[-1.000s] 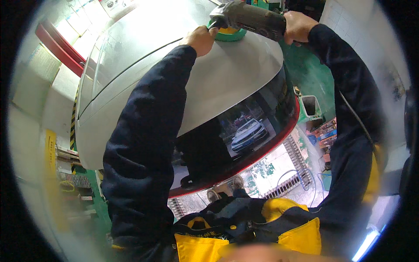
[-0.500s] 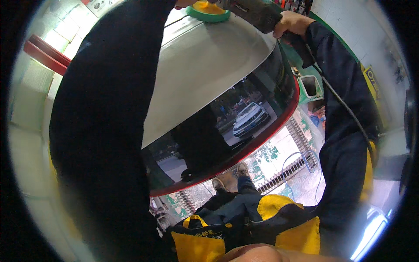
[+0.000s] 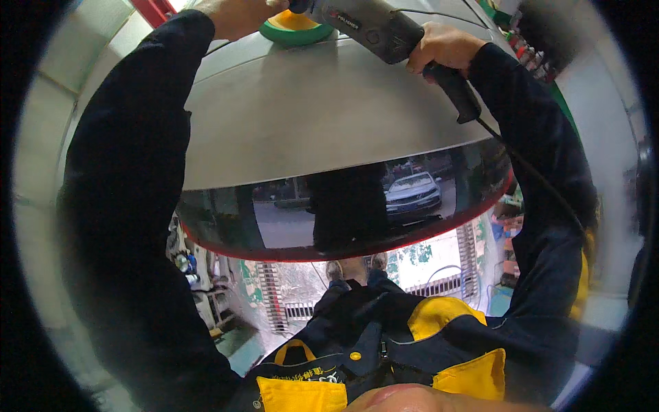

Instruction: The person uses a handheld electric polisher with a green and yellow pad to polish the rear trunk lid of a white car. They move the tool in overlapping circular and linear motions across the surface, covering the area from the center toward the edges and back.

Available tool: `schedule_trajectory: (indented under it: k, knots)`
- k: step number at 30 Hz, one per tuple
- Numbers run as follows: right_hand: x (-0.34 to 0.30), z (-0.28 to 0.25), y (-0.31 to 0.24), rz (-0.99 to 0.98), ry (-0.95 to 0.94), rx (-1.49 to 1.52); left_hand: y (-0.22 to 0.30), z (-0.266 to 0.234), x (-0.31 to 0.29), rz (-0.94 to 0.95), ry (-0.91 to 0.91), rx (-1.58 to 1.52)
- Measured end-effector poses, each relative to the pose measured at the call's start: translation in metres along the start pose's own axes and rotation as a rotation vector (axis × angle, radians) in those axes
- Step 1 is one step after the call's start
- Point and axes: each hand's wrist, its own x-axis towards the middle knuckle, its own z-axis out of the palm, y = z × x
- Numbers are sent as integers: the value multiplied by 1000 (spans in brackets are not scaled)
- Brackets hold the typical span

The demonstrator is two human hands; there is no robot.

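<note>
Both hands grip the polisher [image 3: 374,27] at the far edge of the grey panel [image 3: 329,117]: left hand [image 3: 237,15] at its head, right hand [image 3: 443,48] wrapped round the handle. Its green pad [image 3: 295,31] sits on the panel.

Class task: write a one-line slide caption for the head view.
Both hands, left hand and right hand, guide a polisher with green pad over a grey car panel.

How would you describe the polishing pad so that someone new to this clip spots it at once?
Start at the broad silver-grey car panel that fills the upper picture. Near its far top edge the right hand and left hand hold a grey power polisher. The polishing pad is the round green-and-yellow disc under its head, the only bright thing on the panel.
</note>
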Motion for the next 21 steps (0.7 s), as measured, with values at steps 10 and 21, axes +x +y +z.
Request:
schedule_trajectory:
  k: [10, 21]
  knots:
    - [122, 170, -226, -220, -168, -94, -82, 147, -286, -700, 1, -564]
    - [153, 172, -312, -316, -332, -338, -78, 189, -373, -1042, 28, -1066]
